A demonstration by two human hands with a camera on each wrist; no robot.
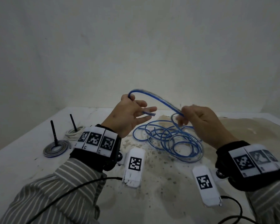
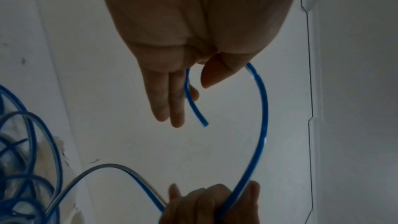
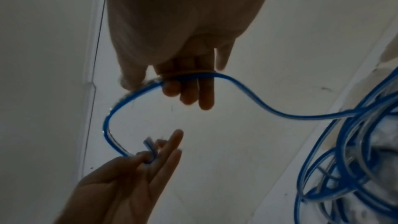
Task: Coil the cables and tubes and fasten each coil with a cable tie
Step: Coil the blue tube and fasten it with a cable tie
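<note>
A long blue tube [image 1: 160, 101] arcs in the air between my two hands above a white table [image 1: 31, 159]. My left hand [image 1: 132, 109] pinches the tube near its free end with thumb and forefinger, the other fingers stretched out. The short end [image 2: 196, 105] sticks out past those fingers. My right hand [image 1: 187, 117] curls its fingers [image 3: 189, 89] round the tube further along. The rest of the tube lies in a loose tangled heap [image 1: 168, 139] on the table below the hands. In the right wrist view my left hand [image 3: 137, 168] shows at the bottom, with the heap [image 3: 355, 151] to the right.
At the table's left, a grey-blue coil [image 1: 55, 149] lies round a black peg [image 1: 53, 133], and a white coil [image 1: 73, 133] round a second peg [image 1: 73, 122]. A bare wall stands behind. The tabletop round the heap is stained and speckled.
</note>
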